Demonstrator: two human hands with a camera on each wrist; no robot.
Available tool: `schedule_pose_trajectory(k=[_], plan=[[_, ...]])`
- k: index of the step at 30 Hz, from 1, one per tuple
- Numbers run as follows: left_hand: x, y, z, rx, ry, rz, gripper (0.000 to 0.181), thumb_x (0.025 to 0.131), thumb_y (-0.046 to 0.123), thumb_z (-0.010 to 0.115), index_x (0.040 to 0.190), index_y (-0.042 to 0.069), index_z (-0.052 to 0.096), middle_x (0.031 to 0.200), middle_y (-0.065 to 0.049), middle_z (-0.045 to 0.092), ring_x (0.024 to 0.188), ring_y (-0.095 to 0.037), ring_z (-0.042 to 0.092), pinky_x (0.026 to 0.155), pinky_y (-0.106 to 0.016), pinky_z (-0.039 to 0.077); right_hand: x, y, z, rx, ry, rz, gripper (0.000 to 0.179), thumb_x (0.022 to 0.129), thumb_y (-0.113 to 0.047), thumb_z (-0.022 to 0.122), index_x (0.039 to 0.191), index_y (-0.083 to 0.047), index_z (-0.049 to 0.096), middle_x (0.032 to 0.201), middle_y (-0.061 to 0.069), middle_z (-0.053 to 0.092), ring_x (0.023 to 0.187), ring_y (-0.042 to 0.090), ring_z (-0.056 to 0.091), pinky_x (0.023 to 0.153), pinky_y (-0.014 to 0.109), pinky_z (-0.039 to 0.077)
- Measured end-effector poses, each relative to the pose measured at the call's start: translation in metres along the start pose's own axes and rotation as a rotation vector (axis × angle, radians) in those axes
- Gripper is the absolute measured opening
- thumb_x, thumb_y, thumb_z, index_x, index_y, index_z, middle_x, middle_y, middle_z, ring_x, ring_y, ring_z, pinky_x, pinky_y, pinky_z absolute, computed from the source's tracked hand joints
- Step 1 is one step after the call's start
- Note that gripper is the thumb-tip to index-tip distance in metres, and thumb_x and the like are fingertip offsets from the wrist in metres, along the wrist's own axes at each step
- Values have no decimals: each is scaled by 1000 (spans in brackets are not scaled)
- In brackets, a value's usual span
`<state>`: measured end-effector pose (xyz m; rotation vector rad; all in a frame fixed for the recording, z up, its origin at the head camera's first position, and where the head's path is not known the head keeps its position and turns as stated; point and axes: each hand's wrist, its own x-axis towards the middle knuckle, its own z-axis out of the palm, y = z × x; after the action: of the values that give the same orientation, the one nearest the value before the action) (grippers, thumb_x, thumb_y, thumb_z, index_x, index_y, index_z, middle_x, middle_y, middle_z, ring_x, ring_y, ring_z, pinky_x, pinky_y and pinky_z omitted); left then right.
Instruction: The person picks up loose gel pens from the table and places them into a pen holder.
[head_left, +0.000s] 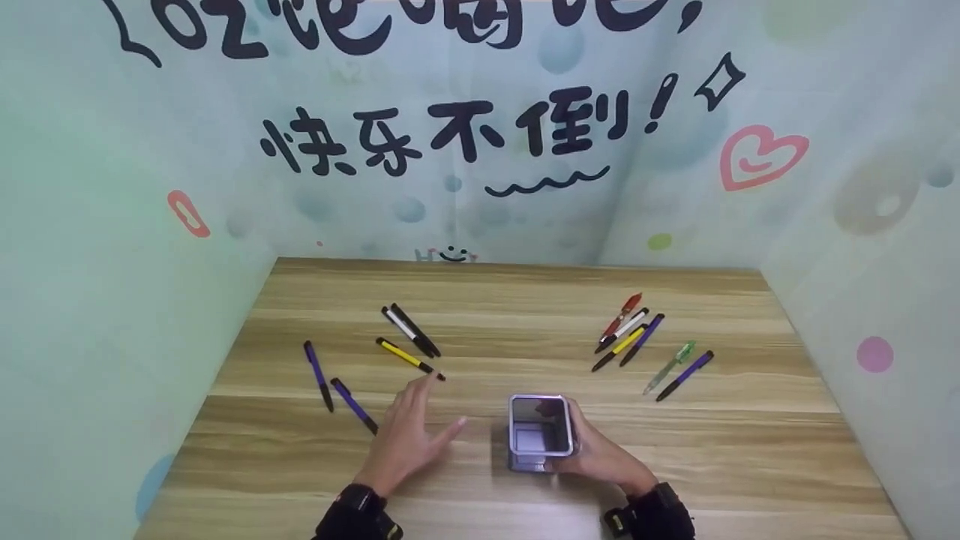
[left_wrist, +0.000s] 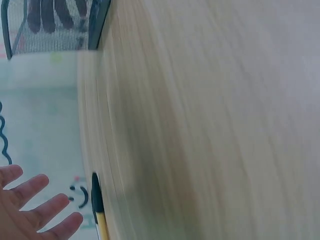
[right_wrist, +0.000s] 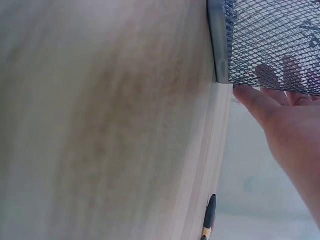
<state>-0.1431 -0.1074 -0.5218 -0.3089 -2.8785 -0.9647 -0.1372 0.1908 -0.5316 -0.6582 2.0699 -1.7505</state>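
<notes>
A square mesh pen holder [head_left: 539,427] stands at the front middle of the table, its mouth facing up and no pens visible inside. My right hand [head_left: 596,450] grips it from the right; through the mesh [right_wrist: 272,45] in the right wrist view, several fingers show on its far side. My left hand [head_left: 409,439] is to the left of the holder, fingers spread and holding nothing. Just beyond its fingertips lies a yellow pen [head_left: 403,353], also seen as a yellow-and-black pen [left_wrist: 100,212] in the left wrist view. A purple pen [head_left: 354,405] is partly hidden by the left hand.
On the left lie another purple pen [head_left: 319,376] and a black-and-white pair of pens [head_left: 409,330]. Towards the right lie a red pen [head_left: 621,315], a yellow pen [head_left: 619,348], a green pen [head_left: 670,367] and several others. Printed cloth walls [head_left: 450,217] border the wooden table [head_left: 487,300].
</notes>
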Motion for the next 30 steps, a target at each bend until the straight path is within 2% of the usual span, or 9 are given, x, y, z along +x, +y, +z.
schedule_pose_trajectory(k=[5, 7, 15, 19, 23, 30], plan=[[4, -20, -9, 67, 81, -31, 87, 79, 54, 64, 144, 10, 28, 145, -17, 36, 132, -34, 35, 106, -60, 27, 0, 0, 0, 11, -1, 8, 90, 66, 5, 75, 138, -6, 23, 134, 25, 42, 121, 43, 42, 107, 64, 20], [5, -28, -12, 102, 109, -61, 86, 78, 53, 66, 143, 8, 30, 144, -18, 37, 131, -35, 36, 106, -60, 28, 1, -1, 1, 12, 1, 12, 89, 66, 5, 74, 138, -6, 24, 133, 25, 44, 120, 43, 43, 107, 63, 21], [2, -54, -27, 161, 198, -306, 87, 78, 38, 71, 143, 1, 27, 144, -28, 26, 129, -46, 27, 103, -63, 28, 0, -1, 2, 36, -8, 27, 90, 66, 7, 73, 138, -7, 23, 133, 25, 43, 121, 44, 41, 107, 64, 18], [0, -62, -29, 172, 233, -389, 88, 78, 29, 72, 143, -2, 22, 137, -31, 25, 119, -46, 29, 95, -59, 33, 1, 0, 2, 49, -18, 33, 89, 66, 7, 73, 139, -7, 22, 133, 26, 43, 121, 44, 41, 108, 63, 18], [-1, -68, -31, 172, 216, -441, 83, 81, 25, 68, 142, -7, 20, 128, -34, 28, 112, -46, 31, 88, -57, 36, 1, 1, 1, 49, -27, 25, 89, 67, 6, 73, 139, -8, 21, 133, 26, 43, 122, 44, 41, 108, 63, 18], [0, -70, -32, 131, 108, -528, 72, 88, 23, 57, 140, -10, 19, 122, -36, 35, 106, -51, 44, 85, -58, 41, 0, 1, -1, 35, -28, 24, 89, 68, 3, 73, 139, -7, 22, 135, 26, 41, 123, 44, 40, 108, 64, 17]])
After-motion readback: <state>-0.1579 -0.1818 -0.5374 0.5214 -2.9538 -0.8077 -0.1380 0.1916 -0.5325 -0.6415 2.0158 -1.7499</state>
